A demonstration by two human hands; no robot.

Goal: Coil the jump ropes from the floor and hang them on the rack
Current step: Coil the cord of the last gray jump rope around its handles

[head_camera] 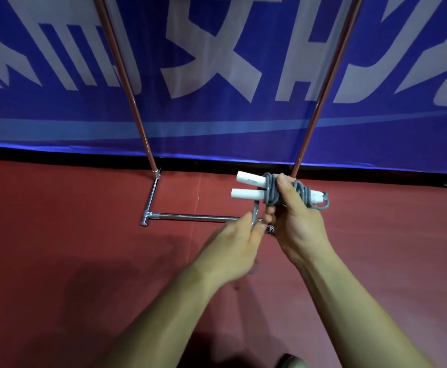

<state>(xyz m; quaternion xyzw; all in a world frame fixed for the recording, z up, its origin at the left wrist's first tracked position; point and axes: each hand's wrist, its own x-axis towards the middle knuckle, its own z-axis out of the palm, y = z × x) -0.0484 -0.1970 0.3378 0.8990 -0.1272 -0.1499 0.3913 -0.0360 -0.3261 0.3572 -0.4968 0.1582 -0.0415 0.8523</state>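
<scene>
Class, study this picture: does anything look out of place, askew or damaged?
Nothing stands out. The right hand grips the jump rope, wound round its white handles; the left hand pinches a loose loop under it, by the rack.

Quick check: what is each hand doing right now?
Left hand: pinching a loose strand of the rope.
Right hand: gripping the coiled rope.

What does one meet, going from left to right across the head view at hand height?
Shiny chrome corner joint of the metal rack base → left hand → right hand, gripping the grey coiled jump rope with white handles.
</scene>
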